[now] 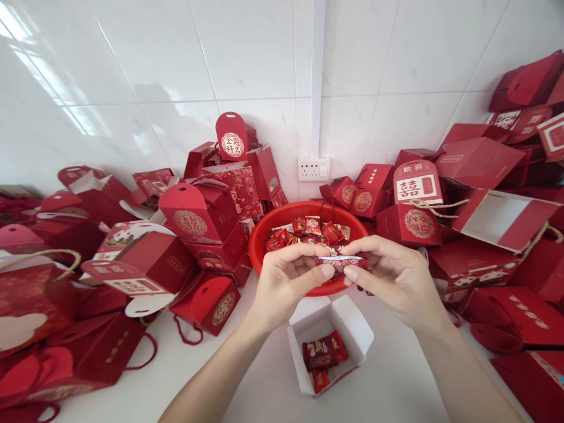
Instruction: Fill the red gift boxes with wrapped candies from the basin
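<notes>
My left hand (291, 276) and my right hand (392, 273) pinch a dark red wrapped candy (340, 262) between thumbs and fingers, one at each end. They hold it above the front rim of a red plastic basket (264, 226). Red and gold wrapped candies (312, 225) fill that basket, partly hidden by my hands. Below my hands an open box (296, 346) with a white inside stands on the table. In it lie a dark red candy packet (325, 350) and a smaller bright red candy (321, 380).
Red gift boxes (198, 211) are piled on the left, some with cord handles. More red boxes (408, 220) are stacked on the right, rising toward the corner. Behind stands a white tiled wall with a socket (314, 169). The white table (247, 370) carries everything.
</notes>
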`<control>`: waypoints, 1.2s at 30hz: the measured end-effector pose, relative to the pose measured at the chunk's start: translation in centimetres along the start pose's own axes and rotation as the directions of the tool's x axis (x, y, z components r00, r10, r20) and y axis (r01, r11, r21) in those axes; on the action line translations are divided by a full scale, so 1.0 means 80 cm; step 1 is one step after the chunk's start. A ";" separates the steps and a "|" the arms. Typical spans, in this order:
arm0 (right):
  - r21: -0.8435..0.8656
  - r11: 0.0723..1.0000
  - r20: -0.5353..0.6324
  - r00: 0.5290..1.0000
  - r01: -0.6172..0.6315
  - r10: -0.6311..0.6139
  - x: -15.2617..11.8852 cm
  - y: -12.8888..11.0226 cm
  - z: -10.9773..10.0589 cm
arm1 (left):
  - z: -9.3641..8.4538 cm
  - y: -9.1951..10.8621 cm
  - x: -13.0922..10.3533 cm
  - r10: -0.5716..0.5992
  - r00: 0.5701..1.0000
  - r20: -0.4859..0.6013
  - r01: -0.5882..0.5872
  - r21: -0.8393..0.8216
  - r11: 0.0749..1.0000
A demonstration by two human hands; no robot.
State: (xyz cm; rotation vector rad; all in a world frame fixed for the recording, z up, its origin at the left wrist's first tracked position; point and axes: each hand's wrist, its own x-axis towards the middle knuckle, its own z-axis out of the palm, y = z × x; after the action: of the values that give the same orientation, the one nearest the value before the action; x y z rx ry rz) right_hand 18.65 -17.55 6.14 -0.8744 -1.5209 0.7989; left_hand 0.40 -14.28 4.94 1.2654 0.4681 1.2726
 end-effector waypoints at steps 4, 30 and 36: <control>0.006 1.000 0.006 1.000 0.004 -0.004 0.000 0.000 0.000 | 0.000 0.000 0.000 -0.004 1.000 0.002 0.004 -0.002 1.000; 0.031 0.999 0.007 0.999 0.040 -0.040 -0.002 0.004 -0.004 | -0.003 0.000 -0.001 -0.067 0.997 -0.036 0.066 -0.012 0.998; 0.050 0.998 0.010 0.999 0.045 -0.045 -0.003 0.005 -0.006 | -0.003 0.002 0.000 -0.082 0.996 -0.039 0.081 -0.034 0.996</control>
State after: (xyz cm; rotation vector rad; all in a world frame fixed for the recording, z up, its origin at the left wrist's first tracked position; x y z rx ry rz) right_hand 19.19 -17.51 5.72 -0.7976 -1.5189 0.8069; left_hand 0.16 -14.22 5.02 1.1836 0.5214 1.2340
